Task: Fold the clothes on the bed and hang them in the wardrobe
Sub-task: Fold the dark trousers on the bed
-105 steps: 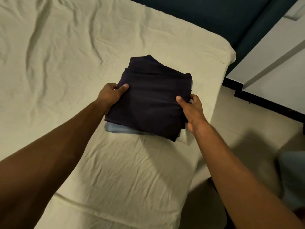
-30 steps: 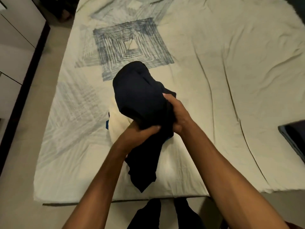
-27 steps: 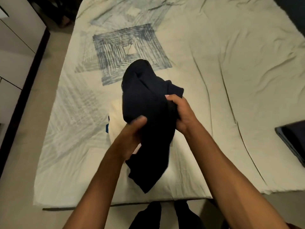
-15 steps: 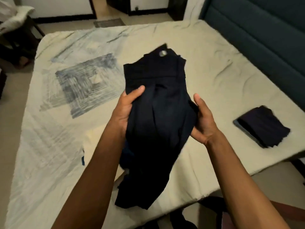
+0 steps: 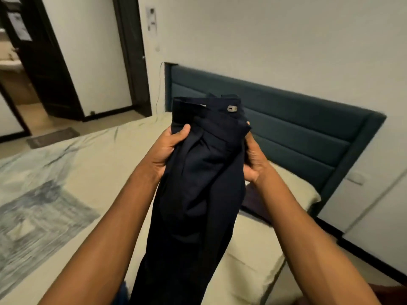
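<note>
Dark navy trousers (image 5: 198,194) hang in front of me above the bed (image 5: 66,172), waistband up with a metal clasp showing. My left hand (image 5: 168,148) grips the left side just below the waistband, thumb on the front. Gripping the right side is my right hand (image 5: 253,159), its fingers mostly hidden behind the cloth. The legs drop down between my forearms and out of the bottom of the view. A dark folded garment (image 5: 253,201) lies on the bed behind the trousers, partly hidden.
A teal padded headboard (image 5: 308,133) stands against the white wall behind. White wardrobe panels (image 5: 374,216) are at the right. A dark door frame (image 5: 52,69) and an open doorway are at the far left, with a small mat on the floor.
I have lifted the trousers higher and raised my view from the bed surface towards the headboard and wall. Both hands keep their hold on the sides.
</note>
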The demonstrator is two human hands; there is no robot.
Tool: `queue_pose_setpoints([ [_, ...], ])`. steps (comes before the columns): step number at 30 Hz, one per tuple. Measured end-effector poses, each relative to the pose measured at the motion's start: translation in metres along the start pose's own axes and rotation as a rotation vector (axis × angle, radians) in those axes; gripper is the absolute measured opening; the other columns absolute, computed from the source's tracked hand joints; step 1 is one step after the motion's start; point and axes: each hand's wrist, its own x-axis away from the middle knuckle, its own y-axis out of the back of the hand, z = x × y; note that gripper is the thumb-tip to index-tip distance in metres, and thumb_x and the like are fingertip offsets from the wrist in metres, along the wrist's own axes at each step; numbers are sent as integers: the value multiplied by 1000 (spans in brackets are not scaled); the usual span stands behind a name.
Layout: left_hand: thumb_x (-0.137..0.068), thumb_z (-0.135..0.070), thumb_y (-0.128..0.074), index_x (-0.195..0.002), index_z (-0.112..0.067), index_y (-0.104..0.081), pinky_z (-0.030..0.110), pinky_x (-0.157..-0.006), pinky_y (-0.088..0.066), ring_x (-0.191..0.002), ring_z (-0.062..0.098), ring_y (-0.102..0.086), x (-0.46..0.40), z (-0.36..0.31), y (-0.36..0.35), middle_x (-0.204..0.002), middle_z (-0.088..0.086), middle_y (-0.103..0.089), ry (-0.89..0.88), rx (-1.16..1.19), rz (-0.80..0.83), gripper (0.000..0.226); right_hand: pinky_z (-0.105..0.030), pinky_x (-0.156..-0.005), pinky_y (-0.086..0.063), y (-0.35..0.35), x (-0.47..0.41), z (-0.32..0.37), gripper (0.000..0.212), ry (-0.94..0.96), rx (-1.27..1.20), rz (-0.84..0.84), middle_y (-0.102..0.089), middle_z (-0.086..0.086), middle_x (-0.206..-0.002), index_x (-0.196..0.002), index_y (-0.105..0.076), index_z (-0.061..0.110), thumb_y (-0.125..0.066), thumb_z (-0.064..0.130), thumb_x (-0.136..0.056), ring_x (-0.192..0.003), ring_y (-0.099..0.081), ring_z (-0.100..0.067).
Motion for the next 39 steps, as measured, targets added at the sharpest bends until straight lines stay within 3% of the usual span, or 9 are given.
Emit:
queue_pose_setpoints([
  [3, -95, -19, -53, -94, -19, -80, 30, -81, -59, -93, 18, -73, -39, -15, -31, -101, 5, -76, -49, -73, 32, 27, -50, -117, -32, 12, -12, 43, 81, 59, 39, 78, -48, -17, -148, -143, -52, 11, -53, 65, -82, -138, -44, -32],
  [6, -99, -18, -51, -106, -14, -70, 31, -79, -59, -93, 20, -72, -79, -26, -63, -102, 6, -76, -98, -122, 39, 20, -52, -116, -32, 27, -28, 88, 87, 98, 117, 57, -50, -17, -146, -143, -52, 14, -54, 72, -79, -136, -46, -34],
  [11, -101, -21, -56, -105, -19, -66, 32, -82, -57, -99, 21, -70, -148, -51, -100, -102, 1, -75, -260, -307, -114, 12, -42, -86, -57, 43, -47, 188, 44, 255, 372, -156, -69, -19, -120, -131, -62, 9, -66, 30, -92, -112, -64, -36],
  [16, -101, -20, -57, -111, -12, -69, 47, -93, -55, -106, 32, -68, -209, -80, -98, -107, 9, -72, -393, -275, -485, 18, -39, -87, -56, 65, -56, 280, 27, 605, 403, -319, -72, -13, -114, -120, -65, 9, -63, 19, -96, -104, -68, -29],
  [19, -101, -21, -57, -119, -13, -67, 45, -95, -55, -108, 28, -67, -228, -95, -97, -113, 8, -70, -421, -330, -517, 23, -34, -83, -56, 74, -54, 309, 18, 668, 487, -333, -73, -9, -110, -112, -67, 12, -62, 16, -96, -100, -70, -24],
  [23, -100, -15, -57, -101, -25, -69, 38, -90, -56, -104, 24, -67, -239, -111, -102, -107, 3, -71, -466, -396, -451, 15, -32, -79, -56, 76, -53, 327, 13, 665, 541, -342, -75, -6, -101, -105, -69, 13, -60, 13, -95, -92, -71, -21],
  [27, -97, -11, -57, -116, -20, -66, 38, -88, -58, -103, 23, -68, -242, -126, -96, -112, 5, -71, -484, -452, -394, 23, -23, -66, -55, 71, -44, 329, 18, 691, 627, -348, -74, 5, -87, -104, -67, 17, -57, 5, -95, -79, -69, -10],
  [33, -81, 3, -55, -119, -13, -52, 47, -93, -54, -105, 28, -62, -242, -151, -73, -117, 16, -62, -440, -756, -446, 41, -30, -80, -57, 44, -32, 327, 41, 660, 978, -176, -68, 5, -118, -127, -59, 30, -59, 3, -95, -104, -66, -13],
  [39, -81, 1, -52, -120, -22, -54, 50, -98, -52, -111, 30, -58, -250, -154, -32, -117, 10, -60, -349, -957, -462, 45, -38, -93, -57, -13, -37, 307, 30, 728, 1325, -56, -73, -1, -110, -116, -69, 18, -73, 11, -87, -105, -68, -18],
])
